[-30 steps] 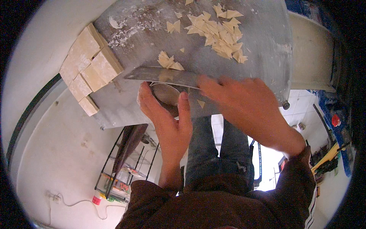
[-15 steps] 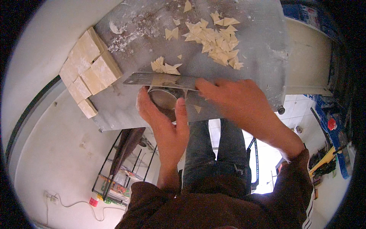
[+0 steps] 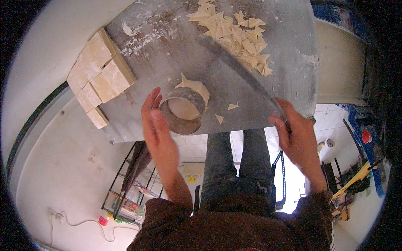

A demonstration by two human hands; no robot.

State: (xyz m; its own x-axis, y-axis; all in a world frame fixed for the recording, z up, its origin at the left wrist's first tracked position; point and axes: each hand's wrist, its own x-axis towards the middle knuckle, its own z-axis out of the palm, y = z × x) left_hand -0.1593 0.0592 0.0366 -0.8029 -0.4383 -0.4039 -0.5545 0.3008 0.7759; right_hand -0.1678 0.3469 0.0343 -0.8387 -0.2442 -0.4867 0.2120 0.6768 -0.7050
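Note:
My left hand is open, just left of a round metal cylinder on the floury table. Pale triangular dough pieces lie against the cylinder's far side. My right hand grips a wide knife, whose motion-blurred blade angles up toward a pile of dough triangles at the back. Stacked, floured dough slabs sit at the table's left side, and a few loose triangles lie right of the cylinder.
A pale wall runs along the left. Below the table are my legs, a tiled floor, and a black wire rack with items on it. A pale panel adjoins the table's right, with blue objects beyond it.
My left hand has let go of the cylinder and moved left. My right hand has moved right and down, swinging the blade from horizontal above the cylinder to a diagonal over the table.

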